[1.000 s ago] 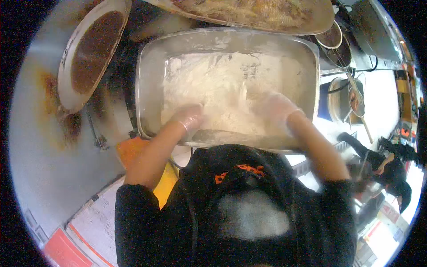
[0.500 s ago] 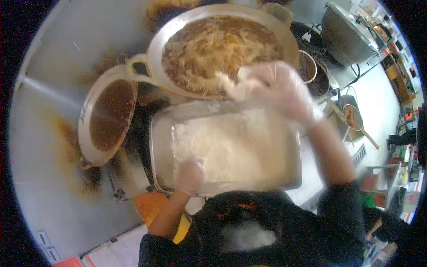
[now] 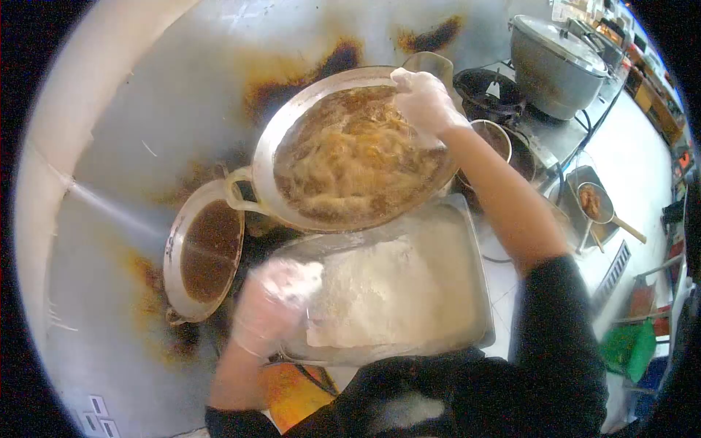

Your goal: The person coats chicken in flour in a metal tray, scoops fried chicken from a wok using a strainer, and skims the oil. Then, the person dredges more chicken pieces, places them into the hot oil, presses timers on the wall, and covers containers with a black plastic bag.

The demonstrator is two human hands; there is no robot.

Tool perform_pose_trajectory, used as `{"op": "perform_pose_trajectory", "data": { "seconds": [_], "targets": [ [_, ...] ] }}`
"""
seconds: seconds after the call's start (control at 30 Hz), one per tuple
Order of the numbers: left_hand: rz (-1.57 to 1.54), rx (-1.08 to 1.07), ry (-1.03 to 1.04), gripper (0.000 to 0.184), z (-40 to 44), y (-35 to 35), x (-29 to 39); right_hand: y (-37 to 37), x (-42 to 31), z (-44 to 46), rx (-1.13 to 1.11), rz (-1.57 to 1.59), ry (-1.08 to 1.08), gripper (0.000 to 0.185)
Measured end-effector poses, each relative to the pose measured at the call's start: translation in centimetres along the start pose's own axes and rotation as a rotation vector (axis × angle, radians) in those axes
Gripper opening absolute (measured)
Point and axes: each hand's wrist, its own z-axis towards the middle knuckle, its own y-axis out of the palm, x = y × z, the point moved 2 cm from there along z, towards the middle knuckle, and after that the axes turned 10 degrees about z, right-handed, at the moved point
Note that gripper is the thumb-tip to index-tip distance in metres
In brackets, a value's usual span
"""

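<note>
A wide metal pan (image 3: 264, 164) of bubbling brown oil (image 3: 350, 157) has pale froth and golden pieces in its middle. My right hand (image 3: 423, 102), in a clear, flour-dusted glove, is over the pan's far right side with its fingers curled. What those fingers hold, if anything, is hidden. Nearer me lies a rectangular metal tray (image 3: 478, 292) with white flour (image 3: 380, 292) spread in it. My left hand (image 3: 272, 299), also gloved, is above the tray's left edge. Flour cakes its fingers, and motion blurs them.
Left of the pan, a tilted bowl (image 3: 169, 255) holds dark brown liquid. A lidded pot (image 3: 558, 69) and a dark burner (image 3: 489, 95) stand at the far right. On the right, a strainer (image 3: 595, 203) with browned food rests over a container. A stained metal wall (image 3: 146, 146) rises at the left.
My right hand has moved from the pan's near edge to its far right side; the pale piece seen in it earlier no longer shows. My left hand has shifted to the tray's left edge.
</note>
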Motion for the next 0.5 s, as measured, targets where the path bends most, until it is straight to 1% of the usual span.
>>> {"op": "perform_pose_trajectory", "data": {
  "seconds": [0.03, 0.07, 0.1, 0.13, 0.17, 0.2, 0.23, 0.27, 0.3, 0.33, 0.4, 0.43, 0.47, 0.5],
  "targets": [
    [-0.095, 0.042, -0.176, 0.014, 1.7, -1.7, 0.5, -1.4, -1.6, -1.8, -0.031, 0.083, -0.032, 0.027],
    [-0.057, 0.014, -0.154, 0.014, 3.7, -3.2, 0.5, -2.4, -2.8, -3.9, -0.065, 0.165, -0.067, 0.024],
    [0.029, 0.007, -0.065, 0.012, 6.2, -4.7, 1.4, -3.1, -3.6, -6.5, -0.074, 0.286, -0.091, 0.022],
    [0.053, 0.055, -0.028, 0.013, 8.2, -5.2, 0.8, -3.9, -4.0, -9.2, -0.083, 0.404, -0.115, 0.021],
    [0.26, 0.039, 0.374, 0.02, 11.4, -5.5, -1.4, -4.5, -4.1, -11.8, -0.107, 0.508, -0.153, 0.024],
    [0.047, -0.03, 0.03, 0.023, 13.8, -5.4, -0.4, -5.1, -4.3, -14.4, -0.135, 0.612, -0.189, 0.028],
    [0.003, -0.106, 0.128, 0.023, 17.1, -5.2, -1.9, -5.5, -3.9, -16.7, -0.212, 0.606, -0.189, 0.035],
    [0.253, -0.143, 0.059, 0.014, 19.8, -4.7, -2.1, -5.8, -3.5, -19.1, -0.288, 0.598, -0.189, 0.042],
    [0.293, -0.176, 0.074, 0.013, 22.5, -3.8, -2.9, -7.0, -3.9, -21.0, -0.351, 0.461, -0.199, 0.044],
    [0.289, -0.229, 0.067, 0.012, 25.3, -2.2, -4.8, -7.3, -3.7, -22.9, -0.348, 0.435, -0.221, 0.045],
    [0.212, -0.316, -0.026, 0.014, 30.4, 0.9, -9.5, -7.0, -2.2, -26.8, -0.43, 0.756, 0.127, 0.048],
    [-0.005, -0.298, -0.187, 0.019, 33.0, 3.2, -14.2, -6.9, -2.4, -28.2, -0.42, 0.758, 0.111, 0.048],
    [0.29, -0.12, -0.136, 0.019, 35.0, 3.9, -16.1, -7.0, -2.5, -29.5, -0.391, 0.75, 0.217, 0.048],
    [0.573, 0.066, -0.082, 0.022, 36.3, 3.6, -15.5, -7.0, -2.3, -30.5, -0.361, 0.737, 0.326, 0.048]
  ]
}}
